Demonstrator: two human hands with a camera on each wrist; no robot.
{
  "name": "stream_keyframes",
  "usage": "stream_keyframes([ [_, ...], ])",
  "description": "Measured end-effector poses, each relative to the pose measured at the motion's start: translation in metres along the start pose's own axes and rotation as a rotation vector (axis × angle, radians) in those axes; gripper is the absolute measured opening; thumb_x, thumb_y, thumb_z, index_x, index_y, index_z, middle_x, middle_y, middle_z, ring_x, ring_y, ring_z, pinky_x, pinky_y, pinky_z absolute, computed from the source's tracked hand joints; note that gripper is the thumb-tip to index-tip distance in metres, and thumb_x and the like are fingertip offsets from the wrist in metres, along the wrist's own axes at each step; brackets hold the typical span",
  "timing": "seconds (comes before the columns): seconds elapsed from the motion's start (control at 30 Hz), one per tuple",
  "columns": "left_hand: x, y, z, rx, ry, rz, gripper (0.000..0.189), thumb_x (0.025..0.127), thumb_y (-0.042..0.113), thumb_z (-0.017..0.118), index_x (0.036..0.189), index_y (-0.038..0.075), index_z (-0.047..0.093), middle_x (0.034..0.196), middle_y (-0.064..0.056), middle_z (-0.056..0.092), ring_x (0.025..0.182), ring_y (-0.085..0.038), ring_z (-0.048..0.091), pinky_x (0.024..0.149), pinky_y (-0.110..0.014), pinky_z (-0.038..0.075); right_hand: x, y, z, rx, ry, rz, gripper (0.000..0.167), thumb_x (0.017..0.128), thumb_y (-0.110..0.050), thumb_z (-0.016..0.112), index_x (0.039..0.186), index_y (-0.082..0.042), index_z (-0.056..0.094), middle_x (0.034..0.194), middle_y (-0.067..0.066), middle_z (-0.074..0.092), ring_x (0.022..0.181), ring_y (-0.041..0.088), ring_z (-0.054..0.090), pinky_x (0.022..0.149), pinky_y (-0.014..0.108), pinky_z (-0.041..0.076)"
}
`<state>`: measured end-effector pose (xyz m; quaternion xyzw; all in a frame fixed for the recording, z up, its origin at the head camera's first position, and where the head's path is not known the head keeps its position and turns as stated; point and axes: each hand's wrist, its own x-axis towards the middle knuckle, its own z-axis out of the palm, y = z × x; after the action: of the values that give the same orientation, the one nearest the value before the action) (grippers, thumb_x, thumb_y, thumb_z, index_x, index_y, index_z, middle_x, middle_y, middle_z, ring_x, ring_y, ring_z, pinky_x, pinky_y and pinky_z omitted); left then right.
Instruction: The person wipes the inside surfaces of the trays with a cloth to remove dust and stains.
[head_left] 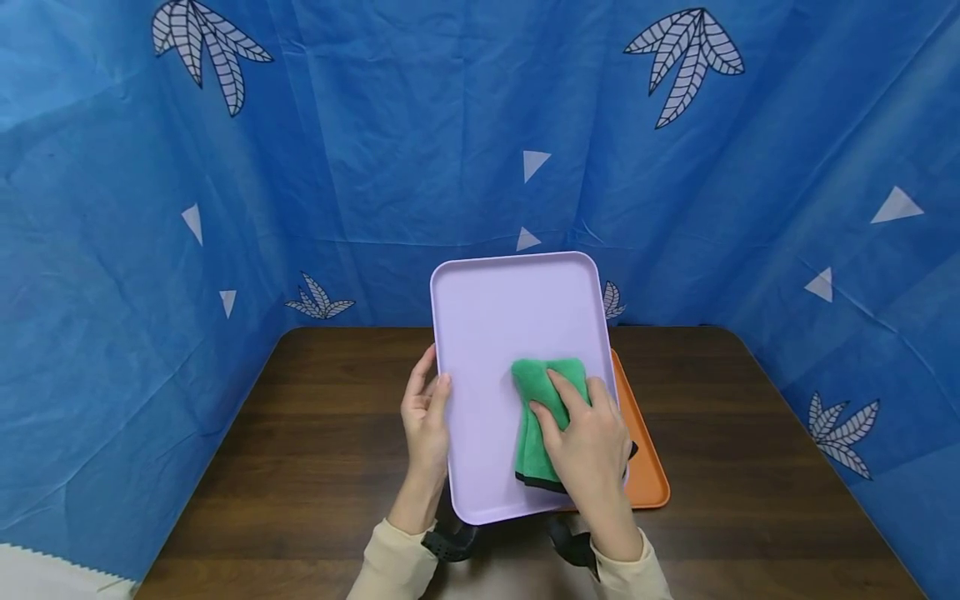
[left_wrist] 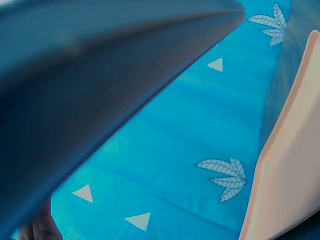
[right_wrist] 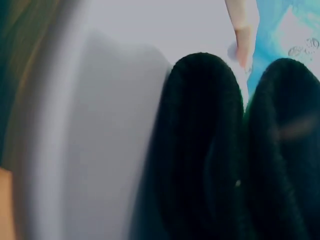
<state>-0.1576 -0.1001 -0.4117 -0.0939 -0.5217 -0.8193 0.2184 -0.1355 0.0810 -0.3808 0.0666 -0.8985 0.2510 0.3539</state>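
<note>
In the head view a lavender tray is held up, tilted, above the table. My left hand grips its left edge, thumb on the rim and the other fingers partly behind it. My right hand holds a folded green cloth with black edging against the tray's inner face, near the lower right. Folded ends of the cloth look dark and large in the right wrist view. The tray's dark underside fills much of the left wrist view.
An orange tray lies on the brown wooden table, partly hidden behind the lavender one. A small black item shows beside my right hand; its kind is unclear. Blue patterned curtains surround the table's back and sides.
</note>
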Motion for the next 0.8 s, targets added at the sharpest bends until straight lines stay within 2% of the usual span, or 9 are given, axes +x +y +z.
stream_keyframes([
  [0.13, 0.002, 0.002, -0.002, -0.031, 0.014, -0.009, 0.044, 0.101, 0.006, 0.050, 0.144, 0.004, 0.043, 0.107, 0.005, 0.074, 0.089, -0.009, 0.071, 0.074, -0.026, 0.059, 0.003, 0.012, -0.004, -0.020, -0.021, 0.071, 0.046, 0.073, -0.027, 0.086, 0.115, -0.014, 0.073, 0.088, 0.014, 0.058, 0.065, 0.026, 0.051, 0.043, 0.031, 0.038],
  [0.3, 0.004, 0.004, -0.005, -0.075, 0.023, -0.018, 0.044, 0.101, 0.006, 0.049, 0.145, 0.005, 0.044, 0.109, 0.003, 0.073, 0.091, -0.010, 0.072, 0.075, -0.027, 0.059, 0.005, 0.022, -0.008, -0.054, -0.044, 0.148, 0.047, 0.074, -0.027, 0.085, 0.117, -0.014, 0.072, 0.087, 0.013, 0.057, 0.069, 0.027, 0.051, 0.049, 0.036, 0.041],
  [0.47, 0.004, 0.005, -0.005, -0.088, 0.027, -0.041, 0.044, 0.102, 0.008, 0.049, 0.145, 0.005, 0.043, 0.110, 0.003, 0.073, 0.093, -0.011, 0.072, 0.076, -0.029, 0.059, 0.005, 0.023, -0.008, -0.042, -0.059, 0.161, 0.046, 0.076, -0.026, 0.084, 0.118, -0.013, 0.072, 0.088, 0.015, 0.057, 0.071, 0.028, 0.052, 0.056, 0.037, 0.038],
  [0.8, 0.004, 0.001, -0.005, -0.096, 0.023, -0.035, 0.043, 0.102, 0.007, 0.048, 0.144, 0.006, 0.044, 0.109, 0.003, 0.073, 0.090, -0.010, 0.072, 0.075, -0.027, 0.059, 0.004, 0.022, -0.007, -0.012, -0.045, 0.152, 0.045, 0.076, -0.023, 0.084, 0.117, -0.010, 0.072, 0.090, 0.017, 0.057, 0.072, 0.027, 0.050, 0.053, 0.038, 0.044],
])
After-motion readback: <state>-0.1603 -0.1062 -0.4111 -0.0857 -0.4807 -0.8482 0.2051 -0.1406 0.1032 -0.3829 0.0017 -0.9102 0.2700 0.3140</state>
